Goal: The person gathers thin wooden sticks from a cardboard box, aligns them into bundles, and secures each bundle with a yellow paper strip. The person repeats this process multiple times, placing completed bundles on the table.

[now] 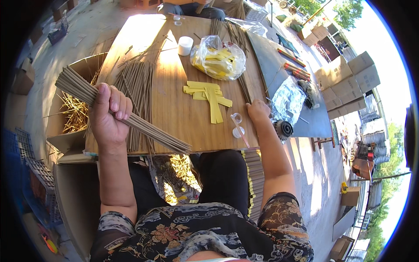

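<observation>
My left hand [109,111] is wrapped round a thick bundle of brown incense sticks [152,133], raised slantwise over the table's left front. My right hand [258,111] is at the right side of the wooden tabletop, fingers closed at the near ends of a few long incense sticks [244,85]. Between the hands lie yellow paper strips [213,100], some crossing each other. A larger pile of loose incense sticks [135,87] lies behind the held bundle. Near my right hand are a small clear ring-shaped dish [236,118], a white lid [238,132] and a thin pinkish stick [242,137].
A clear bag of yellow strips [220,59] and a white tub [185,46] stand farther back. Crumpled clear plastic [288,98] and a dark coil [283,129] lie on the grey side table [321,120]. A cardboard box [59,109] of sticks stands left. Another person [192,9] sits opposite.
</observation>
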`<state>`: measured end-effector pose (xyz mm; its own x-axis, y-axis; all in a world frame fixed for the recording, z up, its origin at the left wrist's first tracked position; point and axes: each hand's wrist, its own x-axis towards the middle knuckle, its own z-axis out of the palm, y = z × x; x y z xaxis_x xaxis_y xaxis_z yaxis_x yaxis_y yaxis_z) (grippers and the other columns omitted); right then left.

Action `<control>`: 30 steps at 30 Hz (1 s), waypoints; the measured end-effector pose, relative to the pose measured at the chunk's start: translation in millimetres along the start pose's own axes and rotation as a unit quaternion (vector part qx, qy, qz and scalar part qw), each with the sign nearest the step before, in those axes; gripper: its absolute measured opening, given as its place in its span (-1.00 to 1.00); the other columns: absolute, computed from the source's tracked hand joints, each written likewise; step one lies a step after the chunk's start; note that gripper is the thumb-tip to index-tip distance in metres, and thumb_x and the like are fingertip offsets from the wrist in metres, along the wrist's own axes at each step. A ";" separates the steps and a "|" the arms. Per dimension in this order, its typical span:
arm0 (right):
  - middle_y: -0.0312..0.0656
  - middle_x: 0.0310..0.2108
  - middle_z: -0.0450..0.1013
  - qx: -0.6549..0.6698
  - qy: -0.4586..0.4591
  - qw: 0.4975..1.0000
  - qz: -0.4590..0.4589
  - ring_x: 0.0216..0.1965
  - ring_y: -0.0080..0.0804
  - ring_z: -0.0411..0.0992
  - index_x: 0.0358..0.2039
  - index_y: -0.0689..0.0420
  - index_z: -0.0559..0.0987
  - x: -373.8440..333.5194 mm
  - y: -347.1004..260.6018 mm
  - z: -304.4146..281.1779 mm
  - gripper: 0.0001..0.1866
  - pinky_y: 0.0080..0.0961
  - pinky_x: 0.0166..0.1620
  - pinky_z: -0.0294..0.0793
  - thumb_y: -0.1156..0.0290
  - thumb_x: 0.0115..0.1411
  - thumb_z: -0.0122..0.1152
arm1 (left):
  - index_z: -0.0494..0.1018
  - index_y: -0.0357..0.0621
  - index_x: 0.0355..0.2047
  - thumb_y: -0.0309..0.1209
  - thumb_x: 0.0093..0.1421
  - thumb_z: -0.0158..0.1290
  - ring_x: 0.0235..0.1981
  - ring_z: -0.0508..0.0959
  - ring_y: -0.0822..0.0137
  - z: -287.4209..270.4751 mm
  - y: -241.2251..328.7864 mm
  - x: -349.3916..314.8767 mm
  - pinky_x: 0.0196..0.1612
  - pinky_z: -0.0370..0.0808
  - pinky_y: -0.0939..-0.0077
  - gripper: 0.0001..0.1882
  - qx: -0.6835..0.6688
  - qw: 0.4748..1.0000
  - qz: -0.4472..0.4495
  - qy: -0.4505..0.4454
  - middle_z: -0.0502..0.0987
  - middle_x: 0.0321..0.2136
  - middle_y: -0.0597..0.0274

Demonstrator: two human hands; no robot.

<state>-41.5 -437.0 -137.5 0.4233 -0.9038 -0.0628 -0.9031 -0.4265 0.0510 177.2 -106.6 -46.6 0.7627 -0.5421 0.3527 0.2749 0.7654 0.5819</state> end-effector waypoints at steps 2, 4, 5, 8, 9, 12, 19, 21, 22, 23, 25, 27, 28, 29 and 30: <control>0.02 -0.21 0.41 0.001 0.018 1.000 0.007 -0.14 -0.09 0.37 -0.27 0.24 0.48 -11.4 -8.3 -17.5 -0.58 -0.30 -0.09 0.34 0.11 0.07 0.00 | 0.36 -0.07 -0.51 -0.36 0.19 -0.08 -0.81 0.15 0.59 -1.0 0.3 0.8 -0.75 0.16 0.70 -0.85 -0.006 1.000 0.012 -0.006 0.21 -0.77 0.43; 0.00 -0.21 0.42 0.032 0.056 0.998 -0.011 -0.16 -0.10 0.39 -0.25 0.23 0.48 -26.8 -23.1 -38.6 -0.58 -0.32 -0.10 0.35 0.11 0.08 0.00 | 0.35 -0.08 -0.49 -0.37 0.19 -0.08 -0.80 0.17 0.58 5.7 2.0 -3.0 -0.74 0.18 0.69 -0.87 0.009 1.000 0.029 -0.001 0.21 -0.76 0.42; -0.04 -0.23 0.43 0.125 0.068 0.988 -0.067 -0.19 -0.14 0.40 -0.23 0.21 0.48 -39.8 -32.9 -51.6 -0.63 -0.33 -0.09 0.35 0.18 0.08 0.01 | 0.31 -0.09 -0.49 -0.37 0.17 -0.05 -0.81 0.18 0.57 7.5 3.3 -4.3 -0.74 0.20 0.68 -0.87 0.017 0.999 0.038 -0.012 0.23 -0.76 0.40; -0.12 -0.25 0.43 0.506 -0.087 0.828 -0.226 -0.19 -0.25 0.40 -0.17 0.22 0.44 -90.6 -69.2 -68.0 -0.63 -0.39 -0.05 0.33 0.37 0.00 0.16 | 0.29 -0.11 -0.52 -0.36 0.15 0.00 -0.82 0.19 0.55 21.5 4.7 -13.6 -0.75 0.21 0.68 -0.83 0.076 0.994 0.068 -0.031 0.25 -0.77 0.39; -0.12 -0.23 0.41 0.511 -0.087 0.802 -0.296 -0.16 -0.27 0.38 -0.13 0.21 0.41 -115.0 -85.3 -77.0 -0.56 -0.40 -0.03 0.31 0.39 -0.06 0.22 | 0.20 -0.11 -0.59 -0.33 0.15 -0.02 -0.82 0.17 0.57 30.3 4.8 -16.4 -0.76 0.17 0.70 -0.75 0.114 0.989 0.082 -0.050 0.21 -0.78 0.38; -0.08 -0.18 0.37 0.484 -0.029 0.750 -0.450 -0.09 -0.25 0.34 -0.03 0.17 0.31 -160.8 -124.2 -70.3 -0.39 -0.42 -0.01 0.29 0.35 -0.13 0.32 | 0.27 -0.16 -0.56 -0.37 0.11 0.06 -0.77 0.28 0.58 38.0 -4.8 -25.8 -0.72 0.23 0.74 -0.78 0.144 0.981 0.079 -0.107 0.32 -0.74 0.35; -0.06 -0.27 0.39 0.553 -0.063 0.703 -0.443 -0.19 -0.19 0.38 -0.16 0.25 0.37 -163.7 -177.8 -13.9 -0.66 -0.42 -0.13 0.35 0.51 0.00 0.13 | 0.32 -0.17 -0.62 -0.28 0.07 0.11 -0.72 0.29 0.63 35.6 -44.2 -32.0 -0.66 0.23 0.75 -0.72 0.353 0.928 0.038 -0.112 0.32 -0.74 0.41; -0.06 -0.28 0.39 0.548 -0.038 0.705 -0.449 -0.21 -0.24 0.38 -0.17 0.24 0.37 -166.8 -179.1 -14.3 -0.67 -0.41 -0.14 0.35 0.52 0.00 0.12 | 0.32 -0.17 -0.61 -0.28 0.07 0.11 -0.72 0.29 0.63 38.2 -37.4 -32.7 -0.65 0.22 0.76 -0.72 0.346 0.927 0.075 -0.122 0.30 -0.74 0.43; -0.06 -0.29 0.38 0.545 -0.026 0.705 -0.453 -0.21 -0.27 0.38 -0.18 0.23 0.37 -168.6 -180.1 -13.8 -0.68 -0.41 -0.14 0.35 0.53 0.00 0.11 | 0.31 -0.17 -0.61 -0.27 0.07 0.11 -0.72 0.28 0.63 37.4 -39.3 -32.1 -0.65 0.22 0.76 -0.71 0.347 0.929 0.066 -0.106 0.30 -0.75 0.43; -0.08 -0.32 0.38 0.582 -0.091 0.682 -0.434 -0.25 -0.31 0.38 -0.21 0.22 0.37 -166.3 -181.0 -7.4 -0.72 -0.45 -0.17 0.35 0.54 0.01 0.10 | 0.31 -0.17 -0.62 -0.27 0.07 0.11 -0.73 0.28 0.63 35.6 -42.8 -30.6 -0.66 0.22 0.76 -0.71 0.348 0.931 0.058 -0.089 0.30 -0.75 0.43; -0.11 -0.36 0.38 0.568 -0.054 0.697 -0.434 -0.29 -0.32 0.37 -0.23 0.22 0.37 -171.1 -184.6 -18.4 -0.73 -0.46 -0.20 0.36 0.54 0.00 0.11 | 0.29 -0.15 -0.62 -0.25 0.08 0.09 -0.75 0.27 0.63 31.6 -40.2 -25.7 -0.67 0.21 0.75 -0.70 0.327 0.940 0.042 -0.084 0.29 -0.76 0.42; -0.22 -0.48 0.37 0.546 -0.077 0.727 -0.410 -0.43 -0.40 0.38 -0.29 0.20 0.36 -175.8 -183.0 -24.2 -0.78 -0.55 -0.33 0.38 0.49 0.04 0.13 | 0.28 -0.13 -0.60 -0.24 0.09 0.07 -0.76 0.25 0.62 30.8 -30.6 -24.3 -0.69 0.19 0.75 -0.70 0.261 0.961 -0.030 -0.081 0.29 -0.76 0.43; -0.25 -0.52 0.35 0.568 -0.160 0.710 -0.383 -0.49 -0.44 0.37 -0.32 0.19 0.36 -178.5 -178.4 -29.0 -0.80 -0.58 -0.39 0.36 0.45 0.06 0.13 | 0.27 -0.13 -0.59 -0.24 0.10 0.07 -0.77 0.25 0.62 30.1 -27.7 -24.1 -0.69 0.19 0.74 -0.71 0.226 0.968 -0.068 -0.080 0.28 -0.77 0.43; -0.27 -0.57 0.34 0.586 -0.241 0.689 -0.353 -0.55 -0.48 0.35 -0.35 0.19 0.35 -182.5 -172.9 -36.9 -0.82 -0.62 -0.45 0.34 0.42 0.08 0.13 | 0.27 -0.11 -0.55 -0.23 0.11 0.05 -0.79 0.25 0.59 26.0 -28.6 -22.9 -0.71 0.19 0.73 -0.73 0.159 0.979 -0.096 -0.087 0.27 -0.77 0.42; -0.30 -0.61 0.32 0.598 -0.316 0.663 -0.320 -0.61 -0.52 0.33 -0.38 0.18 0.35 -187.0 -170.0 -44.7 -0.81 -0.65 -0.51 0.33 0.38 0.10 0.12 | 0.27 -0.11 -0.54 -0.24 0.11 0.05 -0.79 0.25 0.58 24.8 -26.0 -21.4 -0.71 0.19 0.72 -0.74 0.088 0.984 -0.139 -0.075 0.27 -0.77 0.42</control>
<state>36.2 -197.0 -89.9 0.9740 -0.1954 -0.1148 -0.1250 -0.0407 -0.9913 139.3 -123.5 -51.1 0.5744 -0.7769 0.2579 0.3450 0.5155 0.7844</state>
